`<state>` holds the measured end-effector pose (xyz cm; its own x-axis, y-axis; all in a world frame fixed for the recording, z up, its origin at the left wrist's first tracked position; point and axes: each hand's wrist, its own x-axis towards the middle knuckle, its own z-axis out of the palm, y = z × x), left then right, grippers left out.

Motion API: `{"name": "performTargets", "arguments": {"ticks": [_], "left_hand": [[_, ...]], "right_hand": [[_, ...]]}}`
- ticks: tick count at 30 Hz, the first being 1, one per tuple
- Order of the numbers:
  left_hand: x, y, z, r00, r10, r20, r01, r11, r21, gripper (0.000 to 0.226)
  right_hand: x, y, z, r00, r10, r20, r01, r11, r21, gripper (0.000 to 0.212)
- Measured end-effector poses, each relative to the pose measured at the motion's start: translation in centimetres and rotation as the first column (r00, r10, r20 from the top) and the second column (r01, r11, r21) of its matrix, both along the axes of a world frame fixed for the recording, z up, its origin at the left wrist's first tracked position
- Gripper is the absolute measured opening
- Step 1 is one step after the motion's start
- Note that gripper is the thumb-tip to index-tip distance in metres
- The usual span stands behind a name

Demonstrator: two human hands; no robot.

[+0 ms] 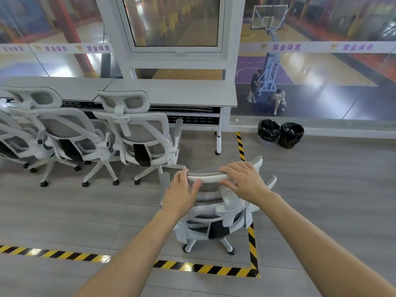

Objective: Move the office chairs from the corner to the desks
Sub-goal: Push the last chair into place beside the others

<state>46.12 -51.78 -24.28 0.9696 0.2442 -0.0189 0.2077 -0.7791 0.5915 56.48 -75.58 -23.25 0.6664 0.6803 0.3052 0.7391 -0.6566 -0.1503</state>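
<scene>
A white office chair [216, 219] with grey mesh stands on the floor right below me, its back toward me. My left hand [181, 195] rests on the left end of its headrest, fingers curled over the top rim. My right hand [243, 182] lies on the right part of the same headrest, fingers spread over it. A long grey desk [182, 91] runs along the window wall ahead. Three matching white chairs are pushed up to it: one at the centre [137, 133], one left of it [64, 131], one cut off at the far left [12, 138].
Black-and-yellow hazard tape [252, 243] marks lines on the grey plank floor under and right of my chair. Two bins with black liners [280, 135] stand by the glass wall at the right. The desk's right leg [218, 140] on a castor stands ahead of my chair.
</scene>
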Motion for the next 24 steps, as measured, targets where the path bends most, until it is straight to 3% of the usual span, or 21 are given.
{"name": "performTargets", "arguments": {"ticks": [4, 9, 11, 13, 15, 17, 20, 24], "left_hand": [[0.2, 2.4, 0.3, 1.000, 0.000, 0.009, 0.000, 1.000, -0.029, 0.078], [0.4, 4.4, 0.2, 1.000, -0.006, 0.028, 0.007, 1.000, -0.015, 0.088], [0.4, 5.2, -0.5, 0.999, 0.013, -0.030, -0.013, 1.000, -0.013, 0.105], [0.0, 6.3, -2.1, 0.987, 0.034, -0.155, -0.034, 0.999, 0.002, 0.119], [-0.5, 7.6, -3.8, 0.945, 0.020, -0.326, -0.013, 1.000, 0.024, 0.123], [-0.7, 8.4, -5.1, 0.887, -0.024, -0.461, 0.039, 0.999, 0.024, 0.122], [0.0, 8.9, -5.9, 0.850, -0.043, -0.524, 0.080, 0.996, 0.049, 0.122], [1.2, 8.6, -6.8, 0.858, -0.026, -0.514, 0.067, 0.996, 0.062, 0.126]], "right_hand": [[-0.4, -0.3, -0.4, 0.998, -0.060, 0.003, 0.060, 0.998, 0.006, 0.049], [-1.6, 1.2, -0.9, 0.995, -0.091, 0.034, 0.086, 0.989, 0.123, 0.051], [-1.7, 0.8, -1.9, 0.983, -0.184, 0.013, 0.179, 0.968, 0.178, 0.064], [-1.5, -0.2, -3.1, 0.918, -0.361, -0.164, 0.390, 0.896, 0.211, 0.094], [-1.0, -1.3, -5.1, 0.782, -0.498, -0.374, 0.577, 0.806, 0.135, 0.111], [-0.7, -2.1, -7.4, 0.680, -0.543, -0.493, 0.617, 0.786, -0.015, 0.117], [-0.8, -2.2, -9.4, 0.646, -0.586, -0.490, 0.574, 0.796, -0.195, 0.114], [-0.6, -2.6, -9.6, 0.622, -0.612, -0.489, 0.591, 0.776, -0.220, 0.109]]}}
